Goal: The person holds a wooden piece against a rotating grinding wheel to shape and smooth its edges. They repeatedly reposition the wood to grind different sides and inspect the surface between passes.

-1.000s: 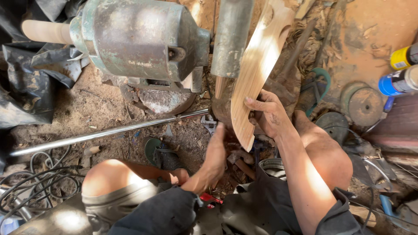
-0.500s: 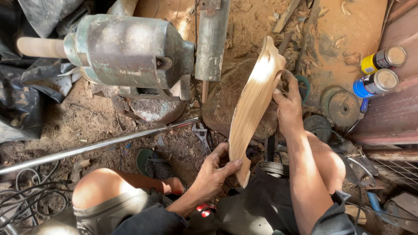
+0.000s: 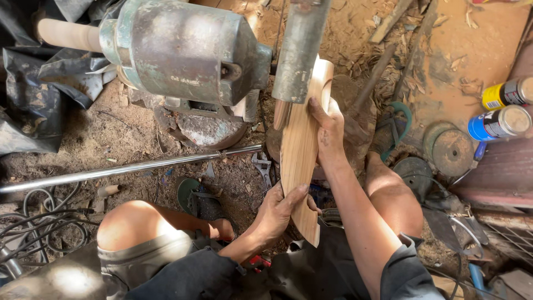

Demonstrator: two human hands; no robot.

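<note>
The pale, long, curved wooden board (image 3: pixel 300 161) stands nearly upright in the middle of the frame; half a second ago it leaned to the upper right, clear of the machine, and now its top sits right beside the grey vertical metal column (image 3: pixel 300 50). The left hand (image 3: pixel 277 214) grasps the board's lower part, fingers wrapped over its left edge, much as before. The right hand (image 3: pixel 331 130) has shifted from the top end to the right edge just below it and clutches there.

Room is tight at the top, where the column overlaps the board's upper left corner and the rusty green-grey motor housing (image 3: pixel 177 50) lies just to the left. To the right the sawdust-covered floor (image 3: pixel 449 66) lies open up to the yellow and blue spray cans (image 3: pixel 502 108) at the right edge. A steel rod (image 3: pixel 127 169) crosses the left half.

The board's upper left corner is hidden behind the column, and whether it touches the column cannot be told.
</note>
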